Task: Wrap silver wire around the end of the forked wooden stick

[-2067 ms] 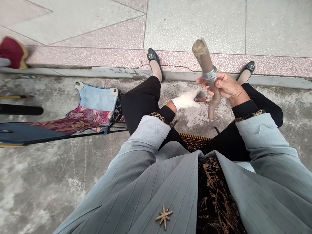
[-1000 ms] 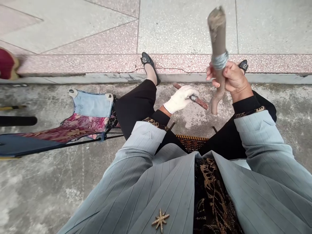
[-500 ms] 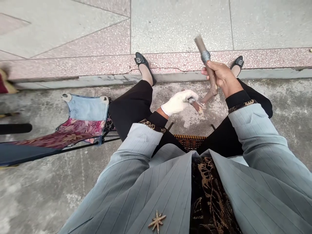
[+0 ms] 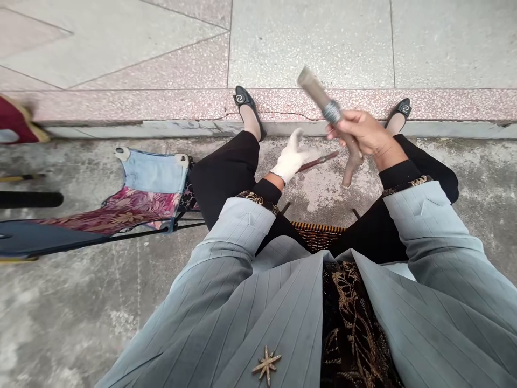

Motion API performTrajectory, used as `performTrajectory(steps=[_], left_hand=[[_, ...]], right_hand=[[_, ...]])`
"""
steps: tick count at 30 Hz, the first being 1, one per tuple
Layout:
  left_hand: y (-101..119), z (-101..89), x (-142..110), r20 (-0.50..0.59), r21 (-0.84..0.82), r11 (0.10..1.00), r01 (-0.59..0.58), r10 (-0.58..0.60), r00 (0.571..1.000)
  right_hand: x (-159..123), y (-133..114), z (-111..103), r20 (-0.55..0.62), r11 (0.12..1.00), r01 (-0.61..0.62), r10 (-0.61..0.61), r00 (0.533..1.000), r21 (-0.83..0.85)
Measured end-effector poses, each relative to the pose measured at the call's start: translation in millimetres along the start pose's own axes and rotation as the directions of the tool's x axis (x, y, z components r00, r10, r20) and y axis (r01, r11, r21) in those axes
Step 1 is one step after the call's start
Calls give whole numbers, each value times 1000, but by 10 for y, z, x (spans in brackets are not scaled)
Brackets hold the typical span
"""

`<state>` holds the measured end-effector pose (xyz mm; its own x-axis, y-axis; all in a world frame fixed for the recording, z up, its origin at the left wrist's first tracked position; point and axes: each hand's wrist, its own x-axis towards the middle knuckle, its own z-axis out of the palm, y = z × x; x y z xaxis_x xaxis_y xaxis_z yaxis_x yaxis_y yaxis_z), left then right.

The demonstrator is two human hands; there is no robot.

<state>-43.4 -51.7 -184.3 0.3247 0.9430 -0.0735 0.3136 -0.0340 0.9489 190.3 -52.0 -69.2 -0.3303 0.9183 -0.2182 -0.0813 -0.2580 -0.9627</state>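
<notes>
My right hand, bare, is closed around a crooked wooden stick. Silvery wire is wound round the stick above my fingers, and its pale, thick upper end is blurred and tilts up to the left. My left hand wears a white glove; its fingers look spread, though motion softens them. Just right of the glove is a thin reddish-brown stick with a metallic band. It runs partly behind the glove, and I cannot tell whether it touches the hand or lies on the ground.
A folding chair with blue and floral fabric stands at left. Beneath me shows a woven seat edge. Ahead, a low pink terrazzo step rises from rough concrete; both my shoes rest on it. A red item is at far left.
My left hand has loosened from the reddish stick, which now appears lower and flatter. My right hand has tilted the crooked stick further left, apart from the other one.
</notes>
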Motion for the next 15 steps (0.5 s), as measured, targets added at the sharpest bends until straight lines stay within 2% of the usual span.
performTrajectory(steps=[2,4,6,9,12,15], left_hand=[[124,44,-24,150,-98,992,-77,91,985],[255,101,-54,266,-223,972,-80,140,954],[343,142,-79,246,-290,955,-66,141,959],[391,152,-96,188,-312,950,-17,80,979],[418,132,-105,266,-341,939,46,50,963],[460,116,-115,356,-315,946,73,47,933]], right_hand=[[24,84,152,70,995,-81,86,994,-65],[33,129,221,113,987,-119,131,985,-104],[23,119,196,115,982,-141,156,981,-128],[-2,41,66,17,981,-153,156,988,-118],[-5,-8,-21,-98,987,-133,124,987,-89],[10,16,-23,-141,975,-133,109,984,-176]])
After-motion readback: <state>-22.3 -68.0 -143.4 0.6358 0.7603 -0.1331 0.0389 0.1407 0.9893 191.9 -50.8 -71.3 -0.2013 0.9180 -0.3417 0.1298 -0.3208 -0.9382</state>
